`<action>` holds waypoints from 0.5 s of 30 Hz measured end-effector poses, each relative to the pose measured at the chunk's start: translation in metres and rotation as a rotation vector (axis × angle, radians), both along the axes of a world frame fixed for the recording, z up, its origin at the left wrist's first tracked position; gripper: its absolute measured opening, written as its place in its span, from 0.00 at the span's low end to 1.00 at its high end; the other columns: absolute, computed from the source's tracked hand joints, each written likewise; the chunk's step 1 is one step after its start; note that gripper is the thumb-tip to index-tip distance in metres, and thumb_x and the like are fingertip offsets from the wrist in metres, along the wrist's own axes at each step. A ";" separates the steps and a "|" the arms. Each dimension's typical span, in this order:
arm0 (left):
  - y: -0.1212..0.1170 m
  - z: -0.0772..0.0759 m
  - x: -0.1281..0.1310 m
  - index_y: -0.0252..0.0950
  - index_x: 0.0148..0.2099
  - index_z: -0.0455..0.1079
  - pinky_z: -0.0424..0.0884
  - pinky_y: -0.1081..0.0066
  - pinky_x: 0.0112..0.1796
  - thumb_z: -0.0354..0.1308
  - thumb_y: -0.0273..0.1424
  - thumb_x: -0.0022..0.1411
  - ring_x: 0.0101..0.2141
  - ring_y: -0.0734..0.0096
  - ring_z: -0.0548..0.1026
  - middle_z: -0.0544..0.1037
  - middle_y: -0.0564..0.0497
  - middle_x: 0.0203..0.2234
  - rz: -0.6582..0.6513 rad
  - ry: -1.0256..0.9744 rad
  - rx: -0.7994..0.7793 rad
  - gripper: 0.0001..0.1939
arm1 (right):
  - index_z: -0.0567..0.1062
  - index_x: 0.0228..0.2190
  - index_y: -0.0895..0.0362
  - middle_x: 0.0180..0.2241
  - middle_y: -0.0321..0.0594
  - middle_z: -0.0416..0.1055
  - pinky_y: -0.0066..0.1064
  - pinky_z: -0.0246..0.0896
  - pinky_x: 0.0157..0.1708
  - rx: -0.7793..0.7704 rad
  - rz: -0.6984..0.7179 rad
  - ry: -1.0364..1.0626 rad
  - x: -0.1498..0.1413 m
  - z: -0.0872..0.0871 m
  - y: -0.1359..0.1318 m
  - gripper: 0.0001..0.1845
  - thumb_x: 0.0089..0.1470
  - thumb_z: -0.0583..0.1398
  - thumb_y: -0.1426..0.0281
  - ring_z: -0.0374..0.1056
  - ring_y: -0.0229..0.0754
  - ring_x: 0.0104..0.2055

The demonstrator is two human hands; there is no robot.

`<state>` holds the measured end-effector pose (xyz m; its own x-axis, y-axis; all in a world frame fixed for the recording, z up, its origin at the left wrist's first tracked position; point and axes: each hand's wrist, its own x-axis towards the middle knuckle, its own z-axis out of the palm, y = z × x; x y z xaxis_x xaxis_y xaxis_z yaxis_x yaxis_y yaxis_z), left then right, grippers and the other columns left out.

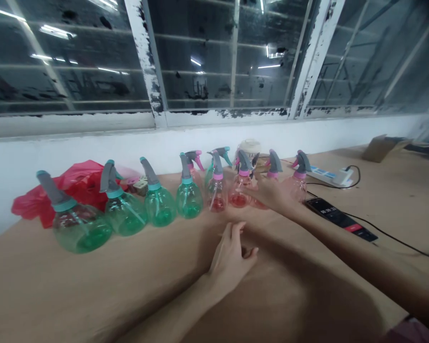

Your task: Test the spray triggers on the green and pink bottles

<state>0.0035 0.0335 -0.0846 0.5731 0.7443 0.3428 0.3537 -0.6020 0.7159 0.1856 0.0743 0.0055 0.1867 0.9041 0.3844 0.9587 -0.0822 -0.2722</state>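
Several spray bottles stand in a row on the table. On the left are green ones with teal collars and grey heads, such as the green spray bottle (160, 207); pink ones with pink collars stand to the right. My right hand (270, 193) reaches across in front of the pink bottles, slightly blurred, with its fingers stretched out beside a pink spray bottle (240, 197). It partly hides another pink spray bottle (273, 166) behind it; I cannot tell whether it touches either. My left hand (230, 257) hovers over the table, fingers loosely bent and apart, holding nothing.
A red plastic bag (82, 183) lies behind the green bottles. A phone showing a timer (339, 219), a power strip (327, 177) with black cables and a cardboard piece (382, 147) are on the right. A whitish container (250, 148) stands behind the bottles, below the window.
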 end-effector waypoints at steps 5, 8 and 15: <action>0.001 0.000 0.001 0.38 0.54 0.55 0.69 0.57 0.48 0.57 0.24 0.54 0.47 0.61 0.70 0.67 0.45 0.45 0.007 0.000 0.018 0.26 | 0.77 0.28 0.54 0.27 0.40 0.77 0.34 0.63 0.31 0.060 0.036 0.066 0.033 -0.003 -0.042 0.14 0.54 0.57 0.58 0.73 0.46 0.30; 0.000 0.001 0.000 0.37 0.55 0.54 0.68 0.57 0.49 0.56 0.24 0.55 0.48 0.60 0.69 0.68 0.44 0.46 -0.004 -0.003 0.031 0.26 | 0.76 0.32 0.56 0.31 0.44 0.77 0.36 0.65 0.30 0.200 -0.071 0.189 0.057 -0.014 -0.053 0.17 0.51 0.58 0.56 0.74 0.47 0.30; 0.001 0.002 0.000 0.37 0.55 0.54 0.70 0.55 0.46 0.54 0.25 0.56 0.47 0.59 0.71 0.69 0.43 0.45 -0.002 0.036 0.071 0.25 | 0.67 0.47 0.65 0.43 0.60 0.73 0.44 0.67 0.40 0.331 -0.107 0.159 0.079 -0.033 -0.022 0.32 0.51 0.57 0.52 0.72 0.54 0.43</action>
